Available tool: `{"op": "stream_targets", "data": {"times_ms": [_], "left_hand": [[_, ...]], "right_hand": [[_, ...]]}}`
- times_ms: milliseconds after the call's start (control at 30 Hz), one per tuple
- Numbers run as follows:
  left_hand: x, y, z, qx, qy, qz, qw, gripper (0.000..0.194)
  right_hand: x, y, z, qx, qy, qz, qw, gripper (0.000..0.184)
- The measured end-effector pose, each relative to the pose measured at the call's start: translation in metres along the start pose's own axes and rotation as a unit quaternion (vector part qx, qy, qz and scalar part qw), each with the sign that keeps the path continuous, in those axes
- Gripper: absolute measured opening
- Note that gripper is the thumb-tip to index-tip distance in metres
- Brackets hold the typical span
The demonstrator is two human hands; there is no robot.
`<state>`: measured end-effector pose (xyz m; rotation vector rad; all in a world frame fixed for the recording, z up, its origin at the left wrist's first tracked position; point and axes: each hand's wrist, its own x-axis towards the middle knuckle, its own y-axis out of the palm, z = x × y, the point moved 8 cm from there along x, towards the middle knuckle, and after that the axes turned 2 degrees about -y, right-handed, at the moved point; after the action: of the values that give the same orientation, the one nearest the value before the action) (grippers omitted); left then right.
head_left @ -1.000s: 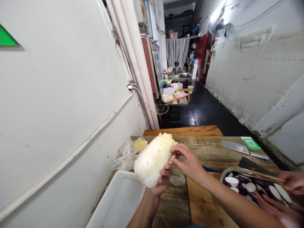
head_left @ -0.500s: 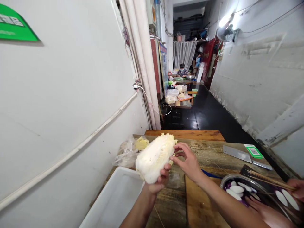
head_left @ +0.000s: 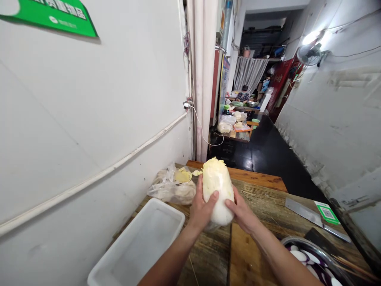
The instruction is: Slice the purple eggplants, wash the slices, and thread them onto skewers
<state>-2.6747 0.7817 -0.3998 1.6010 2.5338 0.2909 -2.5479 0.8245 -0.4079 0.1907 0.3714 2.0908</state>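
Note:
A pale napa cabbage (head_left: 218, 186), white at its base and yellow at its frilly top, is held up above the wooden table (head_left: 205, 254). My left hand (head_left: 204, 206) wraps its left side, thumb across the front. On the other side my right hand (head_left: 241, 208) grips it, its thumb also on the front and its fingers mostly hidden behind. Below and to the right lies a brown cutting board (head_left: 245, 258), partly covered by my right forearm. A white plastic tub (head_left: 143, 238) stands to the left.
Clear plastic bags (head_left: 174, 184) with pale contents lie by the wall. A cleaver (head_left: 315, 216) rests at the right beside a green QR-code card (head_left: 327, 211). At the lower right, a metal bowl (head_left: 293, 241) holds white and purple slices. A person (head_left: 244, 95) sits far back.
The cabbage has turned more upright. My right hand has moved from its leafy edge to its right side, my left hand to its left. The view has swung left; the other person's hands have left it.

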Motion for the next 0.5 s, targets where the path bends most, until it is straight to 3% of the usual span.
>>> {"op": "stream_targets", "data": {"times_ms": [100,333,500], "left_hand": [[-0.003,-0.004,-0.010,0.089,0.035,-0.014,0.995,0.062],[-0.004,-0.003,-0.035,0.172,0.081,0.035,0.981,0.043],[0.004,-0.006,-0.042,0.205,0.121,0.049,0.970,0.033]], "right_hand": [[0.000,0.005,-0.008,0.033,0.003,0.006,0.999,0.078],[-0.001,-0.008,-0.033,0.093,0.057,0.004,0.994,0.069],[-0.002,-0.020,-0.039,0.058,0.070,0.003,0.996,0.063]]}}
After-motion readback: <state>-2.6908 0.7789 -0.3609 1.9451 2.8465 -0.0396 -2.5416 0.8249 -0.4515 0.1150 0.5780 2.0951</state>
